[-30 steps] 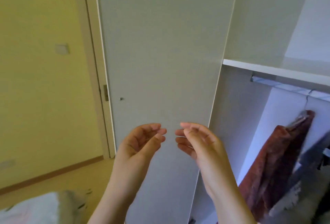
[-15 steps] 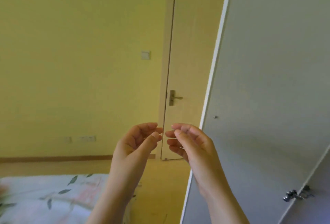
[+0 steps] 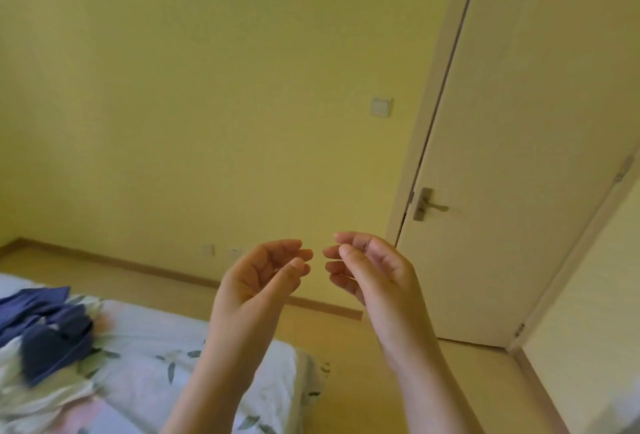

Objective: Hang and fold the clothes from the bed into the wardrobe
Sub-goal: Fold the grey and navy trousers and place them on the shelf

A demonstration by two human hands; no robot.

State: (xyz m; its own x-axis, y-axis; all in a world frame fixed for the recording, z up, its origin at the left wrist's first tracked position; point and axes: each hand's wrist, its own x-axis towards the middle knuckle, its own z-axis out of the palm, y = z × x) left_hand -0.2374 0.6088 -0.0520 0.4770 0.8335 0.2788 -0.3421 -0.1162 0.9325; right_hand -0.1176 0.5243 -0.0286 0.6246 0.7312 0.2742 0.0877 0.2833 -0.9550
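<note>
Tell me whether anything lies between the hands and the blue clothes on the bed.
Nothing visible does. The left hand and right hand are raised and hold nothing. The blue clothes lie on the bed, low at the left, with only bedsheet showing between them.

Honestly just skin on show here: left hand [image 3: 263, 274] and right hand [image 3: 374, 269] are bare, and both forearms [image 3: 221, 364] are uncovered right down to the bottom edge. Nails look short and plain, bit blurry though.
</note>
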